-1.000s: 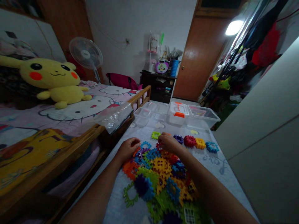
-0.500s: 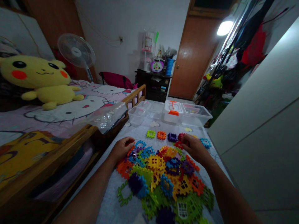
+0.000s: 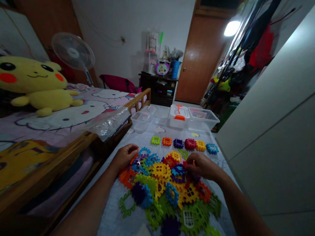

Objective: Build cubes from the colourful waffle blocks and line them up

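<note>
A heap of colourful interlocking building pieces, with yellow ones [image 3: 161, 170] at its middle, spreads over the cloth. My left hand [image 3: 125, 156] rests at the heap's left edge beside an orange piece [image 3: 127, 178], fingers loosely bent and apart, with nothing visible in them. On the heap's upper right, my right hand [image 3: 203, 165] has its fingers closed at a red piece [image 3: 185, 164], mostly covered by them. Beyond the heap runs a row: a lime piece [image 3: 156, 140], an orange piece [image 3: 167, 141], dark purple pieces [image 3: 178, 143], stacked red pieces [image 3: 190, 144], yellow pieces [image 3: 200, 146] and blue pieces [image 3: 212, 148].
Clear plastic boxes [image 3: 203, 124] line the far end, one with an orange-latched lid [image 3: 179, 117]. A wooden bed rail [image 3: 81, 149] borders the left side, with plastic wrapping [image 3: 110, 123] over it. A white cabinet [image 3: 275, 137] stands close on the right.
My right hand has drawn back from the red stack onto the heap, uncovering the red and yellow pieces in the row. My left hand stays by the heap. The view has shifted slightly.
</note>
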Available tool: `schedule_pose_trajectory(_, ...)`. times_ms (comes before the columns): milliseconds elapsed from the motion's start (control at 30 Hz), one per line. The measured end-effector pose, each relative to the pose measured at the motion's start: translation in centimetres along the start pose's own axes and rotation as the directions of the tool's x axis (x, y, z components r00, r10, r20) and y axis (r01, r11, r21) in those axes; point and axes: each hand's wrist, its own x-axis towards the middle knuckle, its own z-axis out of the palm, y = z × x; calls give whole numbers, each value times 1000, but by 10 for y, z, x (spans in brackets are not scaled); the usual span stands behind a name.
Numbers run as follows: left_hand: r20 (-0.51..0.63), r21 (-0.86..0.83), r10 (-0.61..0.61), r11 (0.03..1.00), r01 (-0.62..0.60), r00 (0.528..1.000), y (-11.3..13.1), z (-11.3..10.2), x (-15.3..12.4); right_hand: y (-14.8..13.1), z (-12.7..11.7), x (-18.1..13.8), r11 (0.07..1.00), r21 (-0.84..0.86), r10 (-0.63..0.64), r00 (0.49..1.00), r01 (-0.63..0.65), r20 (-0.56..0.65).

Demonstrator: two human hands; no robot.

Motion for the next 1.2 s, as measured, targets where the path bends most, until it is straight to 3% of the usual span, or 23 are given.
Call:
schedule_pose_trajectory(133, 16, 1, -3, 1000, 3, 1000, 1, -1, 0, -1, 13, 32, 999, -47, -12, 991, 6, -130)
schedule_pose_trajectory(233, 25, 9, 14, 1000, -14, 1000, 1, -1, 0, -4, 28, 48, 997, -77, -39, 993, 30, -115)
schedule_pose_trajectory(333, 25, 12, 19, 1000, -19, 1000, 0, -1, 0, -7, 34, 53, 998, -66, -24, 991, 15, -129)
schedule_pose_trajectory(500, 22, -2, 13, 1000, -13, 1000, 0, -1, 0, -2, 22, 47, 1000, -14, 24, 983, -27, -183)
schedule_pose_trajectory(633, 11, -6, -1, 1000, 1, 1000, 3, -1, -1, 16, 13, 32, 974, 207, 146, 948, -88, -283)
schedule_pose_trajectory(733, 7, -9, -7, 1000, 7, 1000, 4, 0, -1, 33, 10, 18, 901, 415, 249, 933, -124, -262)
schedule_pose_trajectory(833, 17, -13, -12, 1000, 12, 1000, 3, 0, -1, 51, 8, 2, 842, 513, 319, 920, -165, -227)
schedule_pose_trajectory(900, 23, -8, -10, 1000, 10, 1000, 3, 0, 0, 64, 9, -6, 835, 501, 375, 901, -228, -215)
schedule_pose_trajectory(1067, 21, 36, 11, 999, -12, 1000, -1, -1, 0, 91, 18, -20, 902, 237, 419, 861, -360, -289)
schedule_pose_trajectory(1200, 25, 62, 14, 998, -16, 1000, -7, -1, 1, 92, 22, -25, 923, 156, 381, 885, -351, -267)
